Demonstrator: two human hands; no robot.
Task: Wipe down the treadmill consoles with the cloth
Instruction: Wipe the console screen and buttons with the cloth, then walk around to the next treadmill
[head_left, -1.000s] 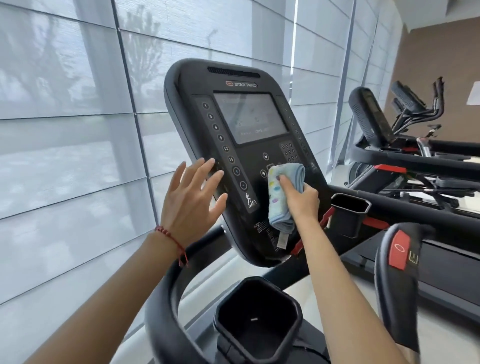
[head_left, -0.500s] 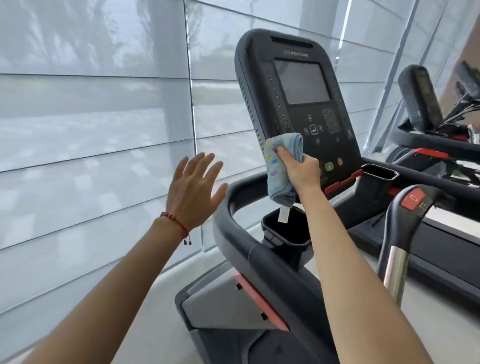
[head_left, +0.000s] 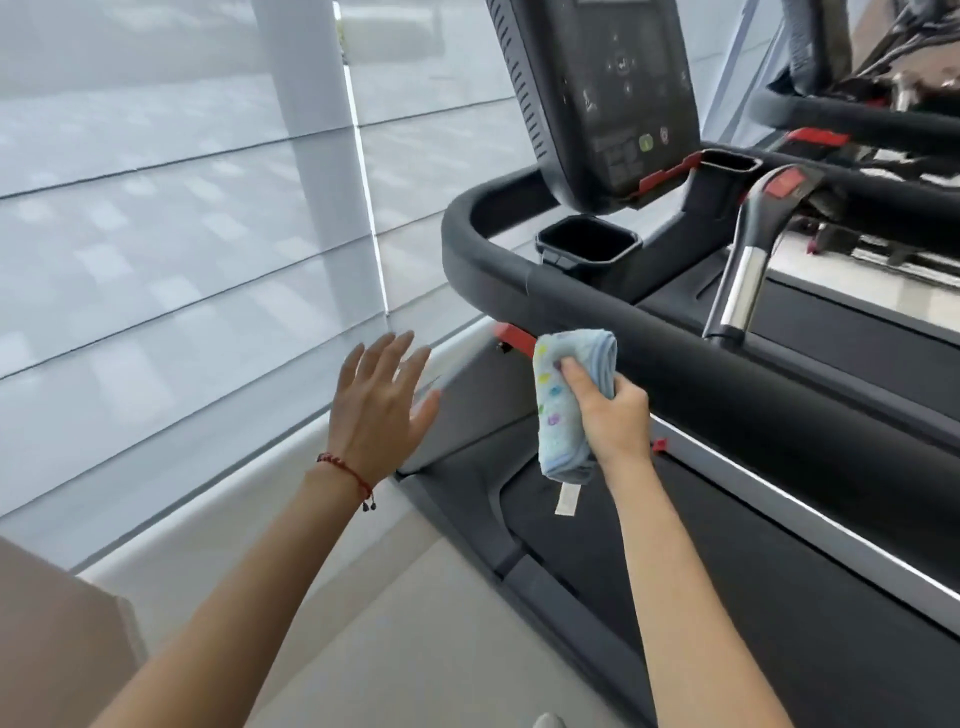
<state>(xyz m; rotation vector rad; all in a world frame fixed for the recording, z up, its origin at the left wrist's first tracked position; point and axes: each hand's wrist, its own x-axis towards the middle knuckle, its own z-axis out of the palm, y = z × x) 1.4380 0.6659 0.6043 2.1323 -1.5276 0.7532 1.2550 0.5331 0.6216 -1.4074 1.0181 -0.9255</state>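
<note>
The black treadmill console (head_left: 597, 93) stands at the top of the view, its upper part cut off by the frame edge. My right hand (head_left: 610, 415) is shut on a folded light blue cloth (head_left: 558, 410) with coloured dots, held in the air well below the console and in front of the black side handrail (head_left: 701, 358). A white tag hangs from the cloth's lower end. My left hand (head_left: 376, 405) is open with fingers spread, palm toward the window, holding nothing. It wears a red cord bracelet at the wrist.
A square black cup holder (head_left: 587, 241) sits under the console. A grip with a red button (head_left: 763, 223) rises at right. The treadmill belt (head_left: 753, 597) lies below my right arm. A second treadmill (head_left: 857, 104) stands behind. Window blinds (head_left: 156, 234) fill the left.
My right hand and the cloth have come off the console's lower face and dropped to handrail height. The view has pulled back and down. My left hand stays open, lower.
</note>
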